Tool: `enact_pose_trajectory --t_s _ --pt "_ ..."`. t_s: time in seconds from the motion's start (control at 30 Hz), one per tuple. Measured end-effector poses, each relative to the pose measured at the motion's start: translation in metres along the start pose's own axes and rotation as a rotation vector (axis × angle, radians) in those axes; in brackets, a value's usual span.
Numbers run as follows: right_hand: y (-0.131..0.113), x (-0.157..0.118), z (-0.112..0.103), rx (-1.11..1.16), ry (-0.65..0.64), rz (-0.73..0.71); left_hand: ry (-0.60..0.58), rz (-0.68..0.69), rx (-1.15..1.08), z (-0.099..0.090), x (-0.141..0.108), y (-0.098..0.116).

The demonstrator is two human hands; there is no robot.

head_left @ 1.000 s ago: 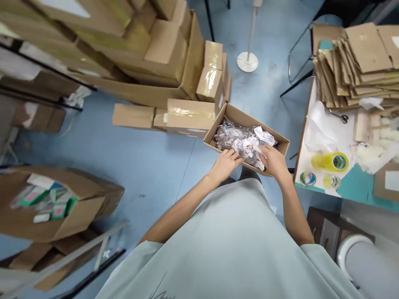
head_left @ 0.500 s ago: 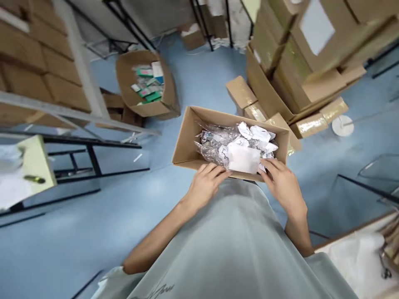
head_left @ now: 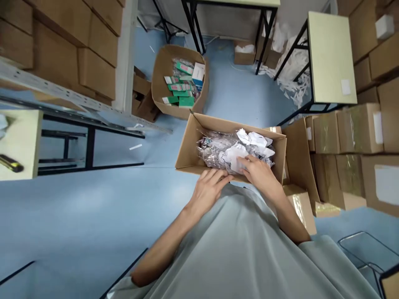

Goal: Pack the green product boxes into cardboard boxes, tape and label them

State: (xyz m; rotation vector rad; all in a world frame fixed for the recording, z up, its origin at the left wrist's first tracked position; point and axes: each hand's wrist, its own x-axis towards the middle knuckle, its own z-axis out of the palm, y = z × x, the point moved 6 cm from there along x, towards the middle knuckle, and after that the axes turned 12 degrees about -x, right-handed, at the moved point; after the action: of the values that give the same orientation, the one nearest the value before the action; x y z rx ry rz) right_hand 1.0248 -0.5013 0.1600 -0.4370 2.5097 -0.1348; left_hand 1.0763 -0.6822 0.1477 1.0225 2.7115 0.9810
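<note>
Left hand (head_left: 207, 191) is at the near rim of the open cardboard box (head_left: 189, 145), about 7 o'clock from its middle, fingers bent over the edge, thumb out along it. Right hand (head_left: 261, 172) reaches in over the same side at 5 o'clock, fingers half-curled, tips on a flat-ish piece of white paper (head_left: 233, 156). Can't tell from here if either is truly gripping; fingertip undersides are hidden.

Box sits right in front of the person (head_left: 237, 253), flaps off the top, contents showing. Clear plastic wrap (head_left: 213, 151) fills from 9 o'clock to centre, crumpled white paper (head_left: 257, 140) bunched toward 2. Bare cardboard at the 9 o'clock end.

Around it, clock centred on the box: big open carton (head_left: 159, 79) at 11, on the floor, holding green-and-white packs (head_left: 181, 88). Metal rack (head_left: 126, 54) with brown boxes at 10. Worktop (head_left: 25, 133) at 9, yellow-black cutter (head_left: 11, 163) on it. Taped cartons (head_left: 352, 133) stacked at 3.
</note>
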Motion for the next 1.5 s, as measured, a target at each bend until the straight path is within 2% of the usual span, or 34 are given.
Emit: enact_pose_trajectory --t_s 0.13,0.27,0.4,0.53,0.6,0.73,0.9,1.0,1.17,1.23,1.33,1.4,1.5 --pt "0.013 0.099 -0.072 0.001 -0.019 0.008 -0.074 0.039 -0.028 -0.043 0.091 -0.072" --pt "0.045 0.185 -0.125 0.087 -0.028 0.018 -0.126 0.147 0.006 -0.067 0.195 -0.129" --pt "0.102 0.277 -0.173 0.112 -0.027 0.075 -0.176 0.215 0.040 -0.075 0.304 -0.181" --pt "0.167 0.365 -0.240 0.088 -0.021 0.114 -0.203 0.184 0.058 -0.084 0.415 -0.240" --pt "0.197 0.401 -0.280 0.103 0.001 0.086 -0.183 0.142 0.054 -0.095 0.470 -0.270" --pt "0.252 0.465 -0.362 0.168 0.129 -0.023 -0.108 0.059 0.033 -0.122 0.570 -0.323" --pt "0.311 0.571 -0.435 0.163 0.157 -0.043 -0.019 0.005 0.006 -0.144 0.683 -0.387" --pt "0.347 0.646 -0.474 0.088 0.162 0.033 0.001 0.023 0.006 -0.149 0.752 -0.434" --pt "0.412 0.755 -0.555 -0.071 0.228 0.349 0.009 0.057 -0.027 -0.162 0.869 -0.515" --pt "0.432 0.799 -0.588 -0.070 0.273 0.398 -0.015 0.043 -0.057 -0.170 0.915 -0.544" --pt "0.454 0.875 -0.622 -0.019 0.276 0.274 -0.044 0.006 -0.110 -0.179 0.980 -0.585" --pt "0.469 0.927 -0.631 -0.006 0.191 0.185 -0.033 -0.027 -0.132 -0.183 1.020 -0.612" --pt "0.500 0.991 -0.639 -0.031 0.068 0.194 -0.001 -0.080 -0.124 -0.181 1.074 -0.647"
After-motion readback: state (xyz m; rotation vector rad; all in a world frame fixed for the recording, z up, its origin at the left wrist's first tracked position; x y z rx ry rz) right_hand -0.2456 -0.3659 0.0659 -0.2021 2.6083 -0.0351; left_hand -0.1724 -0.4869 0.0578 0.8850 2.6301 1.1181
